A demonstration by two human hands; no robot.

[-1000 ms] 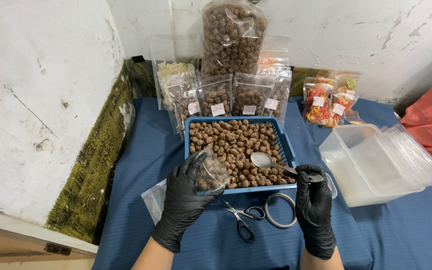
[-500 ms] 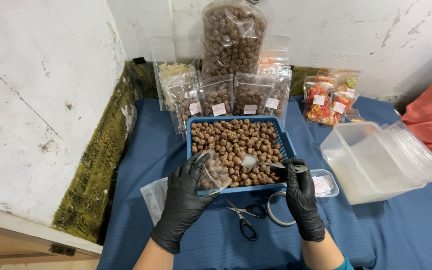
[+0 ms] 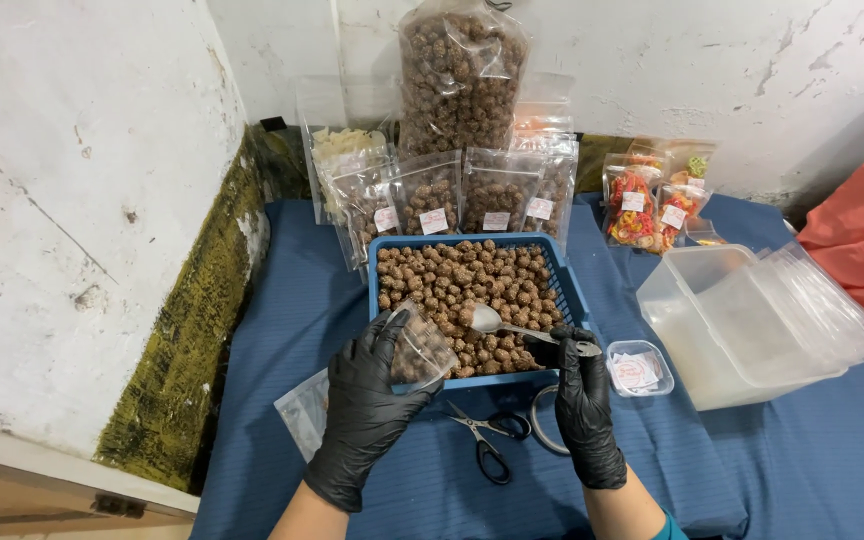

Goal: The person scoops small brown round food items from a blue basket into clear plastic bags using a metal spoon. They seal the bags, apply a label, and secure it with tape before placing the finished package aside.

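Tabletop covered in dark blue cloth (image 3: 282, 340), bounded on the left by a stained white wall (image 3: 72, 200) and at the rear by a second white wall; bare cloth lies open to the left of the hands and along the near edge. Large clear plastic tub (image 3: 742, 325) with lids stacked in it sits at the right, well apart from the hands. Tall clear bag of brown round snacks (image 3: 460, 75) stands at the rear, with smaller labelled clear pouches (image 3: 497, 195) ranged before it. Blue rectangular plastic basket (image 3: 564, 290), filled with brown round snacks (image 3: 462, 275), lies at centre, its long axis running left to right. Left hand (image 3: 367, 405), in a black glove, grips a small clear plastic pouch (image 3: 420, 345) at the basket's near-left corner, mouth tilted up and to the right. Right hand (image 3: 584, 405), also in a black glove, pinches the handle of a metal spoon (image 3: 497, 322); the spoon's long axis is nearly level, bowl pointing left over the snacks, just beside the pouch. Black-handled scissors (image 3: 487, 440) lie between the wrists, and a small clear tub of white packets (image 3: 638, 368) sits just right of the right hand.
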